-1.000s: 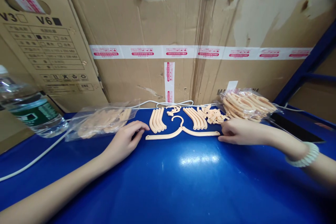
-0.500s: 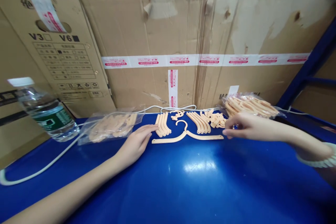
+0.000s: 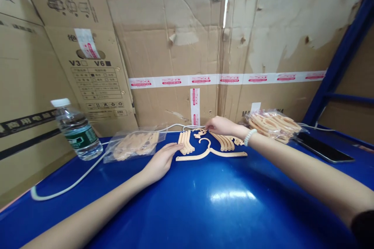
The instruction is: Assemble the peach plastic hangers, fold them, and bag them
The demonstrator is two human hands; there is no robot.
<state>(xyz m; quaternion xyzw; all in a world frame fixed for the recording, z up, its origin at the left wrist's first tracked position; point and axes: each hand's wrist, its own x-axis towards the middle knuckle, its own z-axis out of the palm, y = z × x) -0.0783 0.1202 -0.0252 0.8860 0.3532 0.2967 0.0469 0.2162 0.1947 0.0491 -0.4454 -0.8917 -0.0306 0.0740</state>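
My left hand [image 3: 162, 160] lies on the blue table with its fingers stretched out, the tips touching a row of curved wooden hanger arms [image 3: 186, 142]. At the back, my right hand [image 3: 221, 125] reaches over the parts with fingers pinched together at a small pile of wooden hanger hooks [image 3: 200, 132]; what is between the fingertips is hidden. A second row of hanger arms [image 3: 224, 142] lies below that hand. In front, two arms and a hook are laid out as one wooden hanger [image 3: 198, 157]. Small wooden pieces [image 3: 237, 141] show partly under my right wrist.
Clear plastic bags of wooden parts lie at left [image 3: 134, 146] and right [image 3: 273, 123]. A water bottle [image 3: 78, 132] stands at the left beside a white cable [image 3: 70, 187]. A phone [image 3: 324, 148] rests at the right. Cardboard sheets [image 3: 175, 54] wall the back.
My right hand has moved left and away from me, from beside the hanger's right end to the hook pile. My left hand stays by its row. The view has tilted up.
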